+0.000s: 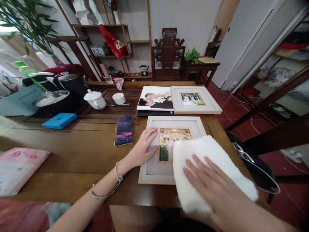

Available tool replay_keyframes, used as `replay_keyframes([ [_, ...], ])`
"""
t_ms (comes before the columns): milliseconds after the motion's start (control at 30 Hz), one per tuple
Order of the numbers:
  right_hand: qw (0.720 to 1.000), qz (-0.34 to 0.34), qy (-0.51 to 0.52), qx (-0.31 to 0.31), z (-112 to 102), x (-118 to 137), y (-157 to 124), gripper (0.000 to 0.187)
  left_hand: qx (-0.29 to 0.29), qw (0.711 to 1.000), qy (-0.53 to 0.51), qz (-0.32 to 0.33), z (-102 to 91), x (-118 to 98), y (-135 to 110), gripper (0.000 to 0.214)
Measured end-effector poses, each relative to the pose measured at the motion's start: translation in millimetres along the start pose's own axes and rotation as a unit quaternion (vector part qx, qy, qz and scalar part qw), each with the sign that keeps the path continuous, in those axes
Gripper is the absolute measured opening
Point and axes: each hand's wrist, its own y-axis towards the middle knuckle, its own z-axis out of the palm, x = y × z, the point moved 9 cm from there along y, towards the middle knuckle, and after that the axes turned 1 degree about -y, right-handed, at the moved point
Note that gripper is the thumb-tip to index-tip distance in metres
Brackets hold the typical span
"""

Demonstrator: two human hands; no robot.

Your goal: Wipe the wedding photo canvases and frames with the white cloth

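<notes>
Just below the middle of the view, the picture frame (166,149) lies flat on the surface (84,153), with the left hand (144,146) open on its left side and the right hand (209,182) flat on a white cloth (198,146) over its right side. Good wiping would likely need a gentle hold so it won't slide, and soft rubs right into the corners.
</notes>
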Motion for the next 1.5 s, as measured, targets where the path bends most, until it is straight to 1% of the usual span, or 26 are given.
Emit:
replay_keyframes([
  [67,0.999,-0.024,0.020,-0.010,-7,18,-11,0.083,0.003,1.000,0.004,0.001,0.4,-1,0,0.056],
  [100,0.999,-0.022,0.031,-0.011,-6,19,-12,0.083,0.005,1.000,0.006,0.002,0.6,-1,0,0.056],
  [167,0.999,0.002,0.048,-0.013,2,9,-6,0.083,0.010,1.000,0.009,0.005,0.8,-2,0,0.057],
  [233,0.998,0.037,0.050,-0.004,17,-15,8,0.083,0.015,1.000,0.011,0.010,0.8,-3,-1,0.058],
  [333,0.995,0.101,0.014,0.012,33,-64,35,0.081,0.020,1.000,0.013,0.017,0.6,-4,-1,0.059],
  [367,0.993,0.120,0.001,0.014,35,-82,45,0.081,0.021,1.000,0.014,0.018,0.7,-4,-1,0.059],
  [433,0.991,0.132,-0.009,0.017,36,-108,65,0.080,0.022,0.999,0.017,0.018,0.8,-4,-1,0.058],
  [500,0.991,0.133,-0.003,0.021,37,-122,82,0.081,0.019,0.999,0.020,0.016,1.0,-3,-1,0.057],
  [567,0.990,0.138,0.004,0.032,37,-121,91,0.080,0.013,1.000,0.022,0.011,0.9,-2,-1,0.056],
  [633,0.989,0.137,0.014,0.054,38,-105,89,0.077,0.007,1.000,0.020,0.006,1.1,0,-1,0.055],
  [700,0.988,0.119,0.034,0.089,38,-74,74,0.076,0.002,1.000,0.015,0.002,1.3,1,-1,0.054],
  [767,0.987,0.081,0.062,0.122,34,-37,51,0.079,-0.003,1.000,0.009,0.003,1.3,1,-2,0.053],
  [800,0.988,0.056,0.074,0.127,30,-19,39,0.082,-0.006,1.000,0.005,0.005,1.2,1,-2,0.053],
  [867,0.989,0.001,0.093,0.113,19,10,20,0.084,-0.009,1.000,0.001,0.008,1.3,1,-2,0.053],
  [933,0.989,-0.038,0.107,0.096,13,23,10,0.085,-0.009,1.000,0.001,0.009,1.4,2,-2,0.053],
  [967,0.989,-0.044,0.108,0.090,14,22,10,0.086,-0.008,1.000,0.001,0.010,1.5,2,-2,0.054],
  [1033,0.993,-0.022,0.089,0.080,20,4,18,0.087,-0.005,1.000,0.002,0.014,1.4,2,-2,0.054],
  [1133,0.997,0.050,0.025,0.058,34,-45,43,0.087,0.000,1.000,0.003,0.020,1.0,1,-2,0.054],
  [1200,0.994,0.096,-0.015,0.039,38,-79,62,0.083,0.001,1.000,0.004,0.020,0.6,1,-2,0.054],
  [1267,0.990,0.135,-0.039,0.023,38,-105,79,0.079,0.001,1.000,0.003,0.017,0.4,2,-2,0.053],
  [1300,0.987,0.152,-0.043,0.021,38,-114,87,0.078,0.000,1.000,0.002,0.017,0.4,3,-2,0.053],
  [1367,0.983,0.177,-0.046,0.033,39,-120,99,0.076,-0.007,1.000,-0.005,0.020,0.2,4,-2,0.052],
  [1400,0.980,0.186,-0.047,0.046,39,-117,103,0.075,-0.013,1.000,-0.010,0.022,-0.2,4,-2,0.051],
  [1433,0.979,0.189,-0.047,0.062,39,-110,106,0.073,-0.020,0.999,-0.017,0.021,-0.8,5,-2,0.050],
  [1500,0.979,0.177,-0.045,0.090,37,-86,107,0.068,-0.041,0.999,-0.032,0.010,-2.9,8,-2,0.048],
])
